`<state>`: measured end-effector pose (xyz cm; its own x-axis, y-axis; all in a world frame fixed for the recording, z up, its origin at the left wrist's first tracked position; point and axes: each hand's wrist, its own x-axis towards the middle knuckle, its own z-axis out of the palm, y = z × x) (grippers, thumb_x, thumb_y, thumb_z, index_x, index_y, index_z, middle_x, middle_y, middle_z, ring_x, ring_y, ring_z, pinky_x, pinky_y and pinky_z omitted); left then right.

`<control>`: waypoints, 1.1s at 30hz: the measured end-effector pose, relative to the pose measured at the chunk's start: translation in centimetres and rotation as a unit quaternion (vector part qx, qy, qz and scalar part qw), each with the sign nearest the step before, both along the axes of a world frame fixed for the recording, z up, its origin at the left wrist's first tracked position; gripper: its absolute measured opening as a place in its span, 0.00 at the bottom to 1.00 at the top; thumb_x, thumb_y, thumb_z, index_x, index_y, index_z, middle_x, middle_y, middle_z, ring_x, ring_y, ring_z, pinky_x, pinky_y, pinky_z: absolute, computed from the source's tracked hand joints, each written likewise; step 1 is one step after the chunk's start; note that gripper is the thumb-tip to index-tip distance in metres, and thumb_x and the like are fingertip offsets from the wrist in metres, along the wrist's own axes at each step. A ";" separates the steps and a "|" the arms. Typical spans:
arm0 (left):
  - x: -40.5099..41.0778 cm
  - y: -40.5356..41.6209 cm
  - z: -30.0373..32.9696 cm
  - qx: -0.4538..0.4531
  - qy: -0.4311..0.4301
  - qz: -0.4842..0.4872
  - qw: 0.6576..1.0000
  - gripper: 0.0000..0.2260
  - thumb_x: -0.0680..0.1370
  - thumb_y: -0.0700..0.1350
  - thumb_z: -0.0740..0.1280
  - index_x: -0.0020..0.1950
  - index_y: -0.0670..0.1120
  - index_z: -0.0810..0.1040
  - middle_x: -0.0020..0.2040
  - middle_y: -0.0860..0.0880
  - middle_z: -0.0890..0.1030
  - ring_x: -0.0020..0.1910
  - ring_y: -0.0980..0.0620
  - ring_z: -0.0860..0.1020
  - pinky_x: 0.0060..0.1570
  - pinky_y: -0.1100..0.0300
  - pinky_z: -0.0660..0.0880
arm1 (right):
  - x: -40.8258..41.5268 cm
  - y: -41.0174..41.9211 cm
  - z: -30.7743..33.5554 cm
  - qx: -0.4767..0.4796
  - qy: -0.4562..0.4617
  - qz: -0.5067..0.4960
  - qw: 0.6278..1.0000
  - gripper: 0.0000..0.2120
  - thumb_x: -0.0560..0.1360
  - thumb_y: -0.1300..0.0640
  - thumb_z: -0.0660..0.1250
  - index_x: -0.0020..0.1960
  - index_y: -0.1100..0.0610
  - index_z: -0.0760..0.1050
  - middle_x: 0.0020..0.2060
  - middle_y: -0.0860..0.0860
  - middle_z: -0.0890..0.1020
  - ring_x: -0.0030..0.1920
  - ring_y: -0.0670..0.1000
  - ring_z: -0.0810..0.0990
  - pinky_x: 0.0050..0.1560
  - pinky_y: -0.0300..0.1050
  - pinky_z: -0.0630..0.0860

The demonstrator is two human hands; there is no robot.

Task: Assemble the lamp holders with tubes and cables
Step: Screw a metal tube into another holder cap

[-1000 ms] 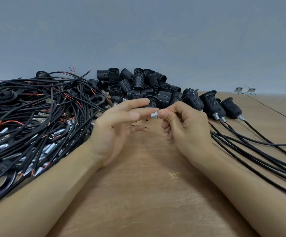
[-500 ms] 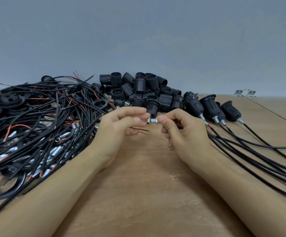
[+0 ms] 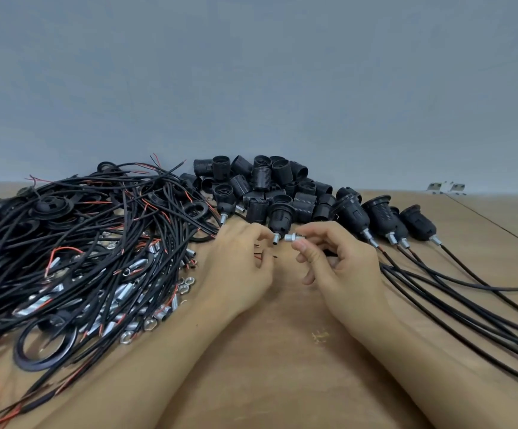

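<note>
Tube alignment ahead of cable feed, head view.
Right hand (image 3: 341,267) pinches short silver metal tube (image 3: 291,237) level, bore facing left hand (image 3: 242,261), whose curled fingers pinch thin red-and-black cable end (image 3: 259,257); black lamp holders (image 3: 279,212) lie just behind.

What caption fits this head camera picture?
Right hand pinches a metal tube; left hand beside it, amid cables and holders.

No text, label, brand, number or sign can be read anywhere: none on the black lamp holders (image 3: 260,184), the cables (image 3: 75,243), the metal tubes (image 3: 121,292) or the surface (image 3: 282,366).
</note>
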<state>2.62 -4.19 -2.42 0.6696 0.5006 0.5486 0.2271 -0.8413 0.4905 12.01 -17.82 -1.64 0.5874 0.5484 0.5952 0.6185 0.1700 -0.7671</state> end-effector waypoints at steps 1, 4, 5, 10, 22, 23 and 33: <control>0.2 0.1 0.1 0.016 0.023 0.013 1.000 0.07 0.78 0.46 0.66 0.55 0.52 0.79 0.53 0.55 0.78 0.58 0.52 0.72 0.58 0.55 0.71 | 0.1 0.0 0.0 -0.002 -0.002 -0.004 1.000 0.06 0.77 0.62 0.70 0.51 0.53 0.80 0.37 0.45 0.81 0.38 0.49 0.81 0.29 0.47 0.80; 0.4 1.0 1.1 0.057 0.097 0.049 0.992 0.08 0.79 0.50 0.63 0.56 0.52 0.79 0.55 0.53 0.78 0.59 0.49 0.72 0.59 0.53 0.71 | 0.2 0.0 0.1 -0.007 -0.001 -0.008 1.000 0.06 0.77 0.62 0.70 0.52 0.54 0.80 0.37 0.45 0.81 0.38 0.50 0.81 0.29 0.49 0.80; 0.3 1.6 1.7 0.075 0.119 0.068 0.988 0.09 0.79 0.50 0.62 0.56 0.51 0.79 0.55 0.52 0.79 0.58 0.47 0.73 0.56 0.53 0.72 | 0.2 0.0 0.1 -0.006 -0.001 -0.007 1.000 0.06 0.77 0.62 0.70 0.52 0.54 0.80 0.37 0.45 0.81 0.38 0.49 0.81 0.29 0.49 0.80; -0.1 6.5 5.4 0.132 0.209 0.140 0.959 0.10 0.77 0.46 0.64 0.55 0.45 0.81 0.52 0.45 0.81 0.54 0.42 0.78 0.50 0.50 0.76 | 0.1 0.0 0.0 -0.009 0.001 -0.002 1.000 0.05 0.77 0.61 0.70 0.51 0.52 0.80 0.37 0.46 0.80 0.35 0.49 0.80 0.31 0.52 0.79; 4.1 11.3 3.6 0.109 0.278 0.132 0.945 0.14 0.78 0.55 0.66 0.58 0.50 0.80 0.53 0.45 0.82 0.61 0.41 0.72 0.57 0.49 0.72 | 0.3 -0.1 0.0 -0.011 -0.011 0.009 1.000 0.07 0.77 0.61 0.70 0.48 0.49 0.79 0.38 0.44 0.81 0.35 0.49 0.79 0.32 0.45 0.79; 4.3 11.3 3.3 0.126 0.290 0.143 0.938 0.13 0.78 0.56 0.66 0.59 0.53 0.79 0.54 0.46 0.81 0.63 0.42 0.70 0.57 0.48 0.70 | 0.3 -0.1 -0.1 -0.012 -0.009 0.011 1.000 0.07 0.77 0.61 0.70 0.48 0.49 0.79 0.38 0.44 0.81 0.36 0.49 0.79 0.32 0.45 0.79; 6.6 12.0 6.3 -0.021 0.128 0.072 0.989 0.12 0.72 0.52 0.74 0.53 0.51 0.78 0.48 0.50 0.82 0.53 0.46 0.79 0.55 0.51 0.76 | 0.7 0.0 -0.2 -0.020 -0.024 0.009 0.999 0.05 0.77 0.61 0.70 0.49 0.52 0.80 0.38 0.43 0.80 0.37 0.49 0.80 0.33 0.44 0.78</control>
<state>9.21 7.76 3.87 0.7042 0.6193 0.3471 0.4638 -0.7715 0.4355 12.72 -17.87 -1.81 0.5479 0.5832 0.5997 0.6520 0.1515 -0.7429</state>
